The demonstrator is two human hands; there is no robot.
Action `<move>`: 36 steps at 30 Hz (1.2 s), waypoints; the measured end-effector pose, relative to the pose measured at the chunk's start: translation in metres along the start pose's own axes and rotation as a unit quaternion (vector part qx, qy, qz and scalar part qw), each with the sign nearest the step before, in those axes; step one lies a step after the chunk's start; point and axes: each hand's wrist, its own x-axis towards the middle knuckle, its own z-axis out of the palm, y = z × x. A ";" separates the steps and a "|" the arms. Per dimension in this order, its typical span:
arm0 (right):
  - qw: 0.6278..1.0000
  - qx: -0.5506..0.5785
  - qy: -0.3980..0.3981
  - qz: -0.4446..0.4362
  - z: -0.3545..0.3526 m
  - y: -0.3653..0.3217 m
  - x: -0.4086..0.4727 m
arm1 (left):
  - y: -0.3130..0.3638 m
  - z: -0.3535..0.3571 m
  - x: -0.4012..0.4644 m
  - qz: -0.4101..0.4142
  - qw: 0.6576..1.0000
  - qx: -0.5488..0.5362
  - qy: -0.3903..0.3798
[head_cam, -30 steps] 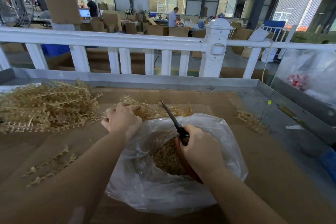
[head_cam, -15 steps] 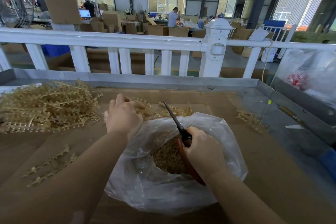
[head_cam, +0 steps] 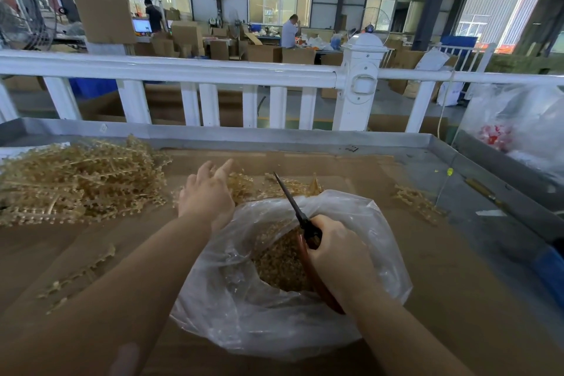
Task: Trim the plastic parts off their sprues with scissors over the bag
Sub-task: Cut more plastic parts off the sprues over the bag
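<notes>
Left hand [head_cam: 207, 192] differs from half a second ago: then its fingers were curled down into the small heap of sprues [head_cam: 265, 186]; now the fingers are straight and spread, lifted, pointing to 12 o'clock over that heap, holding nothing. Can't tell if the fingertips touch the sprues. Right hand [head_cam: 338, 253] unchanged: fingers curled tight round the reddish-brown handles of the scissors [head_cam: 300, 223], same spot over the bag mouth. Scissor blades together, dark, tip aimed toward 11 o'clock, over the bag's far rim.

Bag [head_cam: 244, 308]: clear plastic, crumpled, mouth open upward, lying on the cardboard sheet [head_cam: 457, 299] at centre, toward 6 o'clock. Inside it, a mound of trimmed tan parts [head_cam: 277, 262], small and granular; single pieces too small to tell apart.

Sprues: tan, translucent, branchy strips with rows of small nubs. Small heap just beyond the bag at 12 o'clock. Big tangled pile [head_cam: 76, 177] at 9 to 10 o'clock, well apart from the bag. A few loose strips [head_cam: 82, 272] at 8 o'clock near the left forearm. Another small cluster [head_cam: 418, 201] at 2 o'clock.

Cardboard lies in a grey metal tray table [head_cam: 305, 137] with raised rim. White railing [head_cam: 183, 70] beyond at 12 o'clock. Second clear bag [head_cam: 518, 125] with something red inside at 3 o'clock. Two people at benches among cardboard boxes far behind.
</notes>
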 end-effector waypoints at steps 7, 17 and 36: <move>1.000 0.003 -0.005 0.007 -0.003 -0.001 0.000 | -0.004 -0.001 0.002 0.037 0.994 0.065 0.075; 1.000 0.011 -0.004 0.006 -0.001 -0.004 -0.001 | -0.009 -0.001 0.008 0.033 0.998 0.043 0.021; 1.000 0.005 0.004 0.009 0.000 -0.003 -0.002 | 0.000 -0.015 0.003 0.042 0.995 -0.053 0.070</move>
